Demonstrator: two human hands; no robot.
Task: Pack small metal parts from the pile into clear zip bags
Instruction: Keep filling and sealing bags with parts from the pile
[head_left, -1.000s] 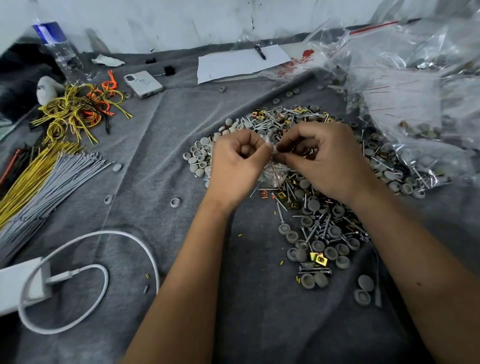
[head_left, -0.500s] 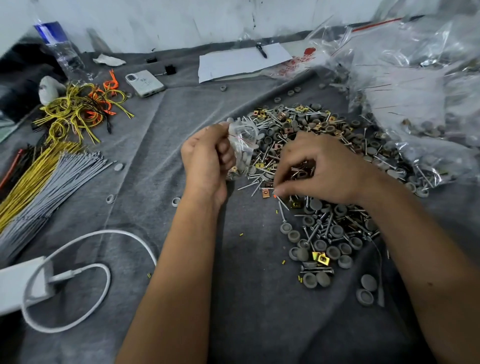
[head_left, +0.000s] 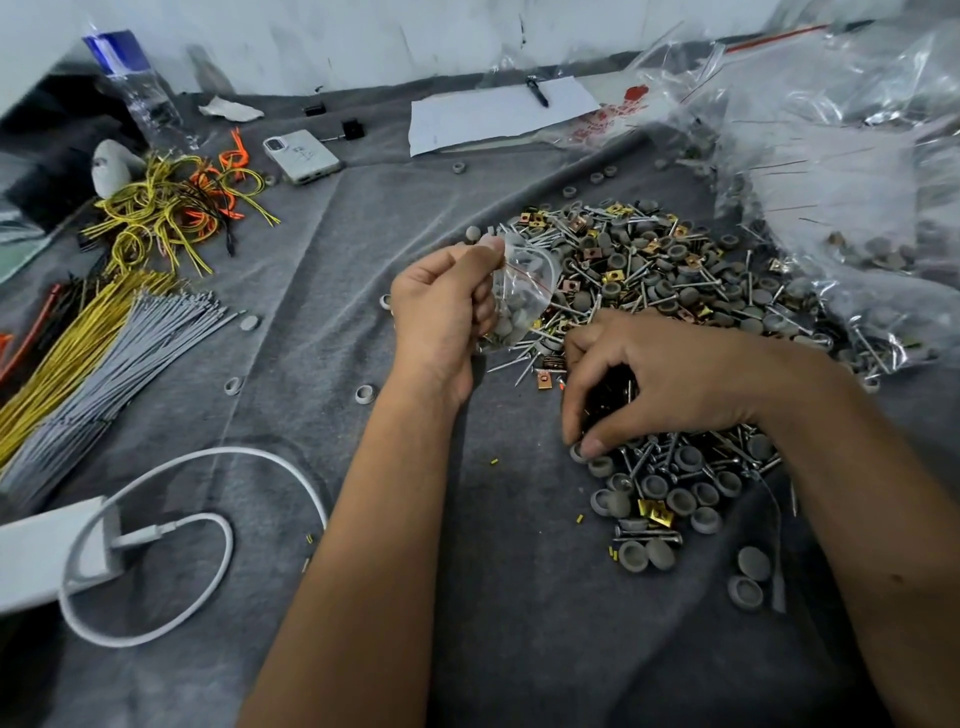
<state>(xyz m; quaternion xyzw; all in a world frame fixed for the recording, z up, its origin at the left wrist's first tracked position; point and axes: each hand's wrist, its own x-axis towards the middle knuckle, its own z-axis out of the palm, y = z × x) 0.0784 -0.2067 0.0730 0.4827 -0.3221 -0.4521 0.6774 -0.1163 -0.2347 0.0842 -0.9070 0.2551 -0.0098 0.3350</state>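
Since a second ago the two hands, which met over the pile pinching the bag between them, have parted: the left hand (head_left: 441, 312) has carried the clear zip bag (head_left: 522, 296) up and to the left, and the right hand (head_left: 670, 379) has dropped onto the near part of the pile (head_left: 675, 280). Left fingers are curled round the bag's left edge, gripping it above the grey cloth (head_left: 322, 291) at the pile's left margin. Its long axis runs roughly up and down, the red zip line (head_left: 524, 271) and mouth toward the top, the lower end holding grey caps and hanging toward the loose screws beneath. The right hand arches over the parts with its fingertips bent down among them, thumb tip touching a grey cap (head_left: 577, 451) at the pile's edge; whether it pinches anything I cannot tell, as the hand hides its own fingertips. Screws, grey caps and small gold clips lie mixed in the pile, stretching back to a heap of filled clear bags (head_left: 841, 171) at the right. Left of the hands lie bundles of grey and yellow wires (head_left: 104, 348), a tangle of yellow and orange wires (head_left: 176, 208), a white charging cable (head_left: 208, 514), a phone (head_left: 302, 156) and a water bottle (head_left: 135, 88); a sheet of paper (head_left: 493, 114) with a pen (head_left: 537, 91) lies at the back.
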